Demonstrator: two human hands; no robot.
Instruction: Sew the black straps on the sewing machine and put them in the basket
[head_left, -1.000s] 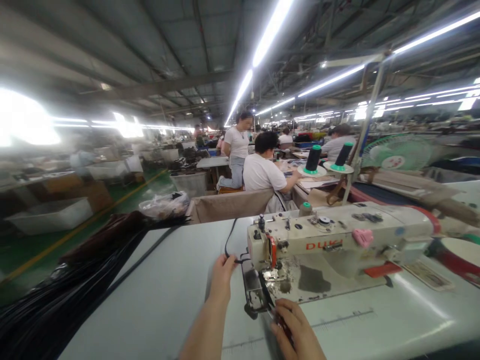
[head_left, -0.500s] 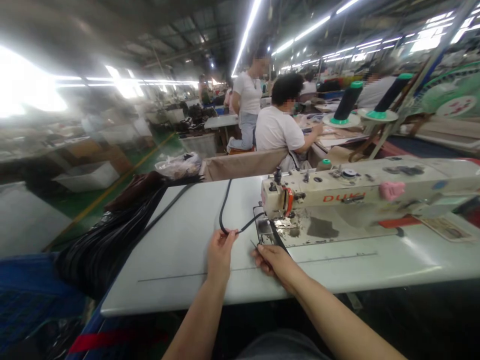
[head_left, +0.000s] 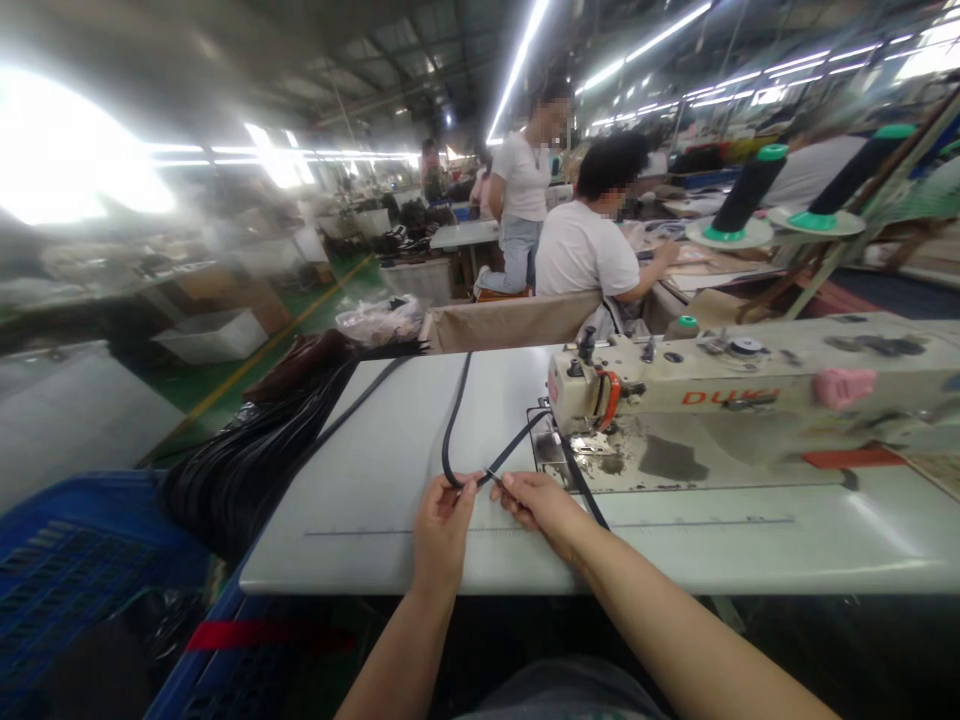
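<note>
A narrow black strap (head_left: 519,447) runs from the sewing machine (head_left: 739,385) to my left hand (head_left: 442,530), then loops back toward the far table edge. The thumb and fingers of my left hand pinch it at the bend. My right hand (head_left: 541,508) is closed around a small pointed metal tool, probably thread snips (head_left: 493,477); the fingers hide most of it. Its tip meets the strap just right of my left fingertips. Another length of black strap passes beside the needle area and hangs over the near side of the white table (head_left: 360,500).
Many black strips (head_left: 232,470) hang over the table's left side, above a blue plastic crate (head_left: 67,540). Two black thread cones (head_left: 750,190) stand behind the machine. Across a beige fabric bin (head_left: 510,325), a seated person (head_left: 577,245) works; another person (head_left: 517,185) stands nearby.
My right hand has moved left and slightly up, bringing the tool tip to the strap near my left fingers. The strap toward the machine is straighter. The view has turned slightly left.
</note>
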